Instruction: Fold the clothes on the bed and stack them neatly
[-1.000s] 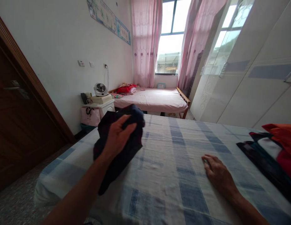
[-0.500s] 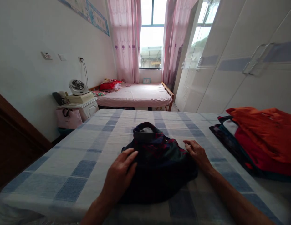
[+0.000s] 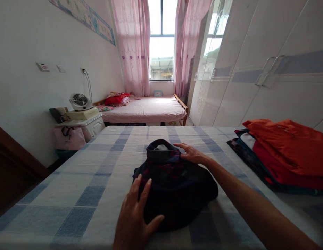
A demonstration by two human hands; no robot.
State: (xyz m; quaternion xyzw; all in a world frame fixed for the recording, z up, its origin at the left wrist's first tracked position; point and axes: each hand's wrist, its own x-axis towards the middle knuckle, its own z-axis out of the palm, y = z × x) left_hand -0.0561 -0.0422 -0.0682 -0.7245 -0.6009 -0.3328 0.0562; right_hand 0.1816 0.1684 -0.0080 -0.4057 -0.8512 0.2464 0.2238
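Observation:
A dark collared shirt with a faint red and green pattern lies bundled on the checked bedsheet, its collar standing up at the far end. My left hand is at the shirt's near left side, fingers spread, over or lightly on the cloth. My right hand reaches to the right side of the collar with its fingers stretched out; the fingertips are at the collar, and whether they press on it I cannot tell.
A stack of folded clothes with an orange garment on top lies at the right. Beyond the bed stand a second bed with a pink sheet, a white wardrobe and a cabinet with a small fan.
My right hand has moved from the shirt's right side up and inward to the collar. My left hand has come nearer and spread its fingers. The view has shifted slightly.

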